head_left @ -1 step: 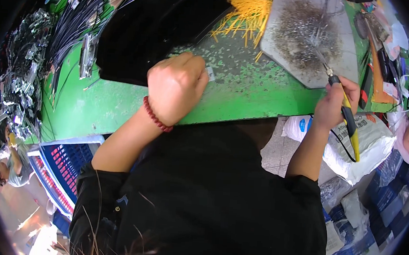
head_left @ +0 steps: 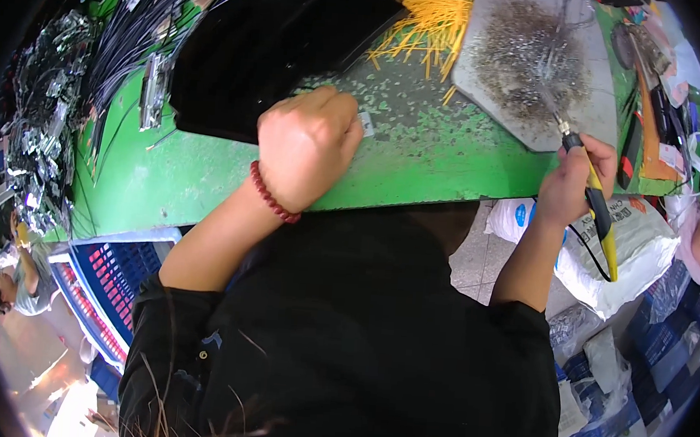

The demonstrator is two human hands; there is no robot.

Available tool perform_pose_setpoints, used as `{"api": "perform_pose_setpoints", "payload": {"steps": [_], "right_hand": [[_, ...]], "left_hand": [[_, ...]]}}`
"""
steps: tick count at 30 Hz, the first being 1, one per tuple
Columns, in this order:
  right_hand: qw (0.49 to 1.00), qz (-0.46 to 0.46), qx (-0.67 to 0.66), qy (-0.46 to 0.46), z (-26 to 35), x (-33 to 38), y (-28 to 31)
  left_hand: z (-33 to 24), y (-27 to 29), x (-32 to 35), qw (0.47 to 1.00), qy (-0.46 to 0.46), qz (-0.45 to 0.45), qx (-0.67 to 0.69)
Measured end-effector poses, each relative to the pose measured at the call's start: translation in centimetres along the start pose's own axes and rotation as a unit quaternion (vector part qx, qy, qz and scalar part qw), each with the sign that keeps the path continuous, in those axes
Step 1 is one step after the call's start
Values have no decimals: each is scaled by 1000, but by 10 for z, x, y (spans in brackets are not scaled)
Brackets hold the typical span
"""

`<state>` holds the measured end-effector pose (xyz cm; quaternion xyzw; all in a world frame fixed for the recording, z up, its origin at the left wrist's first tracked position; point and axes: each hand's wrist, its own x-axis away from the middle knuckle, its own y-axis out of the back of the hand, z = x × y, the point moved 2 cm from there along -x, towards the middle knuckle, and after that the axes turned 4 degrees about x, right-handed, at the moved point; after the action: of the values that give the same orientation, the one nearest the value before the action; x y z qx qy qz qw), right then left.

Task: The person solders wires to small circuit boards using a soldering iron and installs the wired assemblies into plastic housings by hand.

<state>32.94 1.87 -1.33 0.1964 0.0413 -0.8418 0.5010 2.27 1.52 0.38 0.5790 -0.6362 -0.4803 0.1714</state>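
Note:
My left hand is curled into a fist on the worn green table, with a red bead bracelet on the wrist. Its fingertips pinch a small grey metal part against the tabletop. My right hand grips a yellow and black handled tool at the table's front edge. The tool's thin metal tip points up onto a grey board covered with a heap of tiny metal bits. A bundle of yellow wires lies between the two hands, further back.
A large black sheet or tray and black cables fill the back left. Shiny metal parts pile up at the far left. Below the table are a blue crate and white sacks. Another person is at lower left.

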Motion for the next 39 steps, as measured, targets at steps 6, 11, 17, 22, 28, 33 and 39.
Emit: {"api": "perform_pose_setpoints", "payload": {"steps": [6,11,17,22,28,33,39], "right_hand": [[981,193,-35,-1,31,57,-50],[965,251,-71,-35,34,80,-76],[962,267,-62,-5,36,81,-80],[961,274,-40,15,37,80,-82],[958,283,-38,16,35,80,-81],[958,286,-31,18,37,80,-83],[955,296,-22,9,39,79,-83]], "left_hand": [[3,-1,3,1000,-3,-12,0],[4,-2,4,1000,1,-14,10],[5,-2,5,1000,0,-22,21],[5,-2,5,999,-5,-26,20],[5,-3,5,999,-23,-33,22],[5,-3,6,998,-39,-37,20],[5,-3,7,998,-41,-37,20]]}}
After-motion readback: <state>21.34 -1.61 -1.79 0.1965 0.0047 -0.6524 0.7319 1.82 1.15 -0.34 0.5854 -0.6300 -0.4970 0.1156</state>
